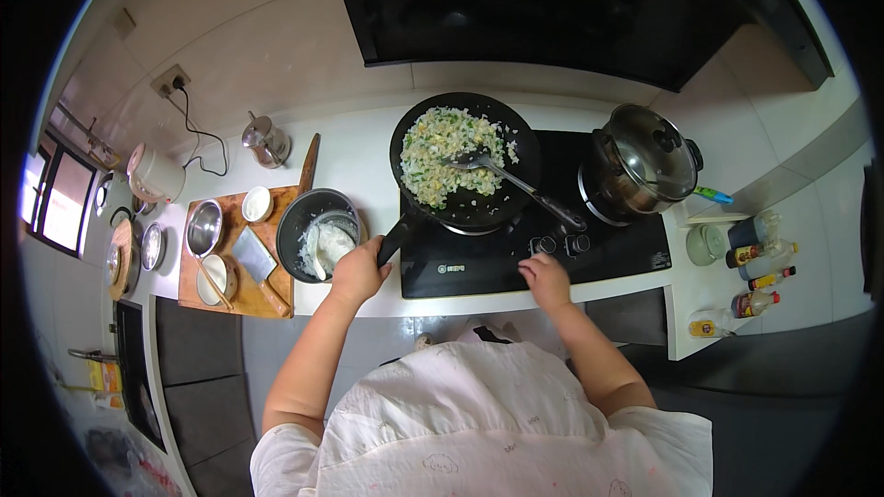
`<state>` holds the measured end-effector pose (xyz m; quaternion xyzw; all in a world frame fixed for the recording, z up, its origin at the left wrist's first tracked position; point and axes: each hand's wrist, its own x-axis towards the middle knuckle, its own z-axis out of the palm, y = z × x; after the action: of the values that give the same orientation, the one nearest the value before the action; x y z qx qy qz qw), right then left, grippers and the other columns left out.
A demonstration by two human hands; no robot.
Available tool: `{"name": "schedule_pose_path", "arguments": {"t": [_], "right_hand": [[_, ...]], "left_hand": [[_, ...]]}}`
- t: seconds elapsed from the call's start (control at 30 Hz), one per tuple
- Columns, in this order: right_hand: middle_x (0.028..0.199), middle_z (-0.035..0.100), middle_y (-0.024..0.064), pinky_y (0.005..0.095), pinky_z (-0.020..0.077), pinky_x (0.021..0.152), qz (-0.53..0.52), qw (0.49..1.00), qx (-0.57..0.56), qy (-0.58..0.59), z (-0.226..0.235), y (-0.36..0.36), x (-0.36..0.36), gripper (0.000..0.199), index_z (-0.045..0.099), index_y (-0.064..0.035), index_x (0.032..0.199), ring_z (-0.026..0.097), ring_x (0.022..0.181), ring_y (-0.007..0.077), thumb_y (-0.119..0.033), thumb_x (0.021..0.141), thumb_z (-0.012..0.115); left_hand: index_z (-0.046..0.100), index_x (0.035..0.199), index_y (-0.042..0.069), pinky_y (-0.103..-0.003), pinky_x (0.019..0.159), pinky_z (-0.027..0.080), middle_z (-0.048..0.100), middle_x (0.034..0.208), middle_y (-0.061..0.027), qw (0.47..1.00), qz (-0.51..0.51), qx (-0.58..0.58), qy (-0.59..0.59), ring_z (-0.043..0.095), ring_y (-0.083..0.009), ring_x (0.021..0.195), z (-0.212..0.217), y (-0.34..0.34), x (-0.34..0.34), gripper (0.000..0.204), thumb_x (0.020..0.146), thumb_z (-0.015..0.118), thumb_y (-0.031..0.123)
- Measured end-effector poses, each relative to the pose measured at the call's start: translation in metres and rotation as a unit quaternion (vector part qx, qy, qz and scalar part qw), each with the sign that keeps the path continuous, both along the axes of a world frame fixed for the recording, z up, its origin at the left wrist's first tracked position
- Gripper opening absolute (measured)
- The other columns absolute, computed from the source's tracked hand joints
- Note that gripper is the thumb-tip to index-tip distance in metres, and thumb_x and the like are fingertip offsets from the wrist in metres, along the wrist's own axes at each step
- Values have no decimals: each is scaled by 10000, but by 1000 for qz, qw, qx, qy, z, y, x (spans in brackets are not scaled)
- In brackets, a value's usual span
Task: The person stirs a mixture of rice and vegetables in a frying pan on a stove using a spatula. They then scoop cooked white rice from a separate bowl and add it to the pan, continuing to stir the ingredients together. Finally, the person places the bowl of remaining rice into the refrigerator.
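My left hand is wrapped round the black handle of a frying pan. Fried rice with egg and green bits fills much of the pan. A metal spatula rests in it, its dark handle hanging over the rim to the right. The pan sits at the left side of a black gas stove. My right hand is just in front of the left stove knob, its fingers curled; whether they hold anything is hidden. A second knob lies beside it.
A lidded pot occupies the right burner. Left of the pan, a dark pot holds leftover rice and a white spoon. A cutting board carries bowls, chopsticks and a cleaver. Several bottles stand far right.
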<state>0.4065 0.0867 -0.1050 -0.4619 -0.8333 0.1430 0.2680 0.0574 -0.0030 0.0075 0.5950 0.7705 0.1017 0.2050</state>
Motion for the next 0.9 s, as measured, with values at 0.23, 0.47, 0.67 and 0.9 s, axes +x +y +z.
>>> {"name": "schedule_pose_path", "arguments": {"t": [0.23,0.47,0.67,0.9], "right_hand": [[837,621,84,343,507,661,-161,973,-141,83,-92,14,-22,239,660,-78,958,615,721,228,-76,739,754],[780,580,56,366,492,638,-193,974,-116,39,-103,32,-27,132,666,-136,883,586,720,248,-139,770,736],[770,581,55,373,482,620,-195,974,-114,34,-102,32,-30,63,661,-147,825,585,715,257,-169,797,713],[756,580,59,318,460,582,-134,942,-175,253,-101,26,-28,57,651,-65,830,569,641,193,-102,820,694]], "left_hand": [[546,1198,100,-421,753,512,668,925,-156,1000,2,2,11,644,-345,866,-1,2,1,450,792,684,234],[546,1200,106,-424,747,514,669,927,-150,1000,9,-3,14,645,-345,855,0,1,3,445,797,675,244],[546,1207,116,-424,746,516,669,926,-148,1000,12,4,20,646,-344,850,1,-1,4,447,796,673,240],[554,1187,110,-427,738,516,667,908,-151,1000,9,12,18,647,-344,842,2,-1,4,426,794,672,227]]}}
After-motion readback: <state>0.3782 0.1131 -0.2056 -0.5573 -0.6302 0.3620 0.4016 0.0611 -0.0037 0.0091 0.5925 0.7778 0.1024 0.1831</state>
